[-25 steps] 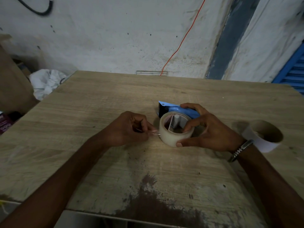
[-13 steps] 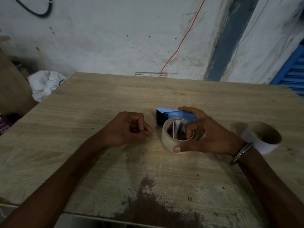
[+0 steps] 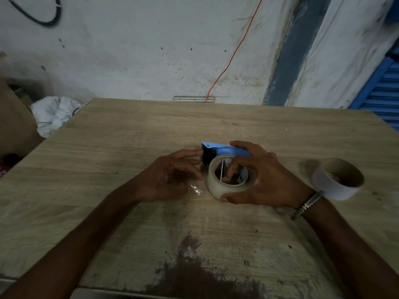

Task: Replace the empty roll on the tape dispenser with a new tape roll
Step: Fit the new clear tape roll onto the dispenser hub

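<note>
The head view shows one wooden tabletop [image 3: 121, 147] carrying one blue tape dispenser [image 3: 226, 150], one clear new tape roll [image 3: 218, 186], one empty cardboard core [image 3: 336, 178] and one small crumpled scrap of clear tape [image 3: 196, 189]. The right hand [image 3: 265, 180] grips the new tape roll near the middle of the tabletop: its thumb curls under the roll's near side, its fingers [image 3: 234, 167] reach over the rim into the hollow centre, and others lie across the blue dispenser body just behind. The roll sits against the dispenser's black front end. The left hand [image 3: 170, 175] holds nothing; its fingers are spread and loosely extended, tips touching the dispenser's black front. The scrap lies between the two hands, just beside the roll. The empty core rests on its side well to the right, beside the right wrist, which wears one metal bracelet [image 3: 307, 205]. One orange wire [image 3: 235, 50] runs down the wall behind.
</note>
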Demonstrator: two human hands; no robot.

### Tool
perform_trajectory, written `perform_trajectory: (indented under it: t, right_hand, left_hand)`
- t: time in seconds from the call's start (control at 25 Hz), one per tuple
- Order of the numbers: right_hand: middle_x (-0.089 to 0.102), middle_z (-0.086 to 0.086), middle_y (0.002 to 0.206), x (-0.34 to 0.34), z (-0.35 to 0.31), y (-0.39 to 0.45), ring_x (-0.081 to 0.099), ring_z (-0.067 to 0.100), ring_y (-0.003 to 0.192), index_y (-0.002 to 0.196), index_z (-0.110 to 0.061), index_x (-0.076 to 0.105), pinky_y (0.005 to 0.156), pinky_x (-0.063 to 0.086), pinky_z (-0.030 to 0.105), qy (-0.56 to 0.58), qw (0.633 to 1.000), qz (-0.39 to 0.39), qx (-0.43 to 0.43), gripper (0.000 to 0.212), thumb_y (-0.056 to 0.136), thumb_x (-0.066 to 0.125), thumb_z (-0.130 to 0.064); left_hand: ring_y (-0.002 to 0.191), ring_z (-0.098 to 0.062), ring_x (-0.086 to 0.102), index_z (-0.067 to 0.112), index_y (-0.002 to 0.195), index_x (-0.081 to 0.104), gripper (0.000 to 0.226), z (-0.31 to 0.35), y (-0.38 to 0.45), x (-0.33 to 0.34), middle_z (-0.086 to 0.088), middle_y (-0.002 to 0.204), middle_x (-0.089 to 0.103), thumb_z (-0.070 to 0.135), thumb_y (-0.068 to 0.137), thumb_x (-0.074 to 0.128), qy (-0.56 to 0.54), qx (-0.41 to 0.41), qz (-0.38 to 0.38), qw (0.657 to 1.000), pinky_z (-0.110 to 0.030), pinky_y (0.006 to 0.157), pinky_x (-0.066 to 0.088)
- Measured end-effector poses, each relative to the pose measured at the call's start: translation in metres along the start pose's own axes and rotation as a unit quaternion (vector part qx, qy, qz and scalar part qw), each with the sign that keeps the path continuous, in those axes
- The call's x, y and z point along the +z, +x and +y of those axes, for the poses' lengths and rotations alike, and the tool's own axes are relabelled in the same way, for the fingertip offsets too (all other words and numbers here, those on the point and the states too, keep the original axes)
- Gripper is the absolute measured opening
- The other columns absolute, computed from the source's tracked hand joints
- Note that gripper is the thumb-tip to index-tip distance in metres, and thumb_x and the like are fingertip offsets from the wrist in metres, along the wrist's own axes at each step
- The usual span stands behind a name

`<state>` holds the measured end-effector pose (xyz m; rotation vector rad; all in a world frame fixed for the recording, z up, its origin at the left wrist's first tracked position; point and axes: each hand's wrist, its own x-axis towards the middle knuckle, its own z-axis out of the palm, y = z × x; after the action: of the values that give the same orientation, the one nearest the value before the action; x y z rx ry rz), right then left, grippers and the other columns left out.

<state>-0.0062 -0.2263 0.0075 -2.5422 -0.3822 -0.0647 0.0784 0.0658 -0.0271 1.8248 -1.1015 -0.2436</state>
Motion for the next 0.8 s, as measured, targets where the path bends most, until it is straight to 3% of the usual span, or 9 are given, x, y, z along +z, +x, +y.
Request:
perform_trajectory:
  t: [0.16,0.32,0.48,0.6,0.68,0.8]
  right_hand:
    - [0.03,-0.02,0.162,-0.005,0.004,0.0,0.033,0.007,0.151,0.113,-0.051,0.058,0.12,0.032,0.056,0.051,0.999,-0.011,-0.003,0.065,0.057,0.089,-0.066]
    - [0.029,-0.021,0.162,0.005,-0.016,0.0,0.029,0.004,0.148,0.144,-0.051,0.03,0.123,0.022,0.043,0.007,0.999,0.017,0.034,0.106,0.056,0.081,-0.082]
    - [0.028,-0.011,0.167,0.014,-0.02,0.005,0.027,0.011,0.151,0.163,-0.037,0.01,0.118,0.023,0.039,-0.059,0.997,0.033,0.036,0.138,0.053,0.077,-0.088]
    - [0.035,-0.011,0.162,0.015,-0.015,0.007,0.035,0.012,0.145,0.163,-0.036,0.01,0.111,0.024,0.035,-0.039,0.998,0.047,0.031,0.138,0.055,0.086,-0.076]
    - [0.04,-0.012,0.159,0.013,-0.014,0.006,0.041,0.012,0.141,0.162,-0.038,0.011,0.111,0.027,0.037,-0.028,0.998,0.051,0.027,0.137,0.054,0.088,-0.072]
    - [0.044,-0.012,0.157,0.008,-0.011,0.005,0.045,0.014,0.14,0.16,-0.042,0.014,0.115,0.034,0.046,-0.015,0.998,0.046,0.031,0.134,0.053,0.091,-0.067]
  left_hand:
    - [0.153,-0.029,0.044,-0.003,0.113,0.074,0.033,0.002,0.004,0.01,-0.016,0.16,0.048,0.01,0.083,0.072,-0.025,0.009,-0.001,1.0,-0.053,0.12,0.044]
    - [0.146,-0.038,0.052,-0.006,0.111,0.072,0.029,0.002,0.004,0.012,-0.019,0.153,0.056,0.003,0.084,0.071,-0.083,0.0,0.0,0.997,-0.068,0.114,0.044]
    - [0.144,-0.029,0.056,-0.006,0.105,0.075,0.022,0.005,0.002,0.015,-0.013,0.152,0.06,-0.012,0.084,0.071,-0.087,-0.016,-0.005,0.996,-0.056,0.114,0.051]
    - [0.141,-0.023,0.06,-0.002,0.1,0.079,0.023,0.005,0.003,0.018,-0.008,0.149,0.064,-0.014,0.083,0.069,-0.072,-0.011,0.011,0.997,-0.046,0.111,0.054]
    - [0.141,-0.025,0.06,-0.003,0.1,0.079,0.02,0.004,0.003,0.02,-0.01,0.149,0.065,-0.004,0.083,0.069,-0.075,-0.003,0.021,0.997,-0.048,0.11,0.054]
    - [0.138,-0.025,0.063,-0.005,0.101,0.08,0.022,0.004,0.003,0.028,-0.013,0.146,0.067,-0.012,0.082,0.071,-0.083,-0.01,0.049,0.995,-0.05,0.11,0.055]
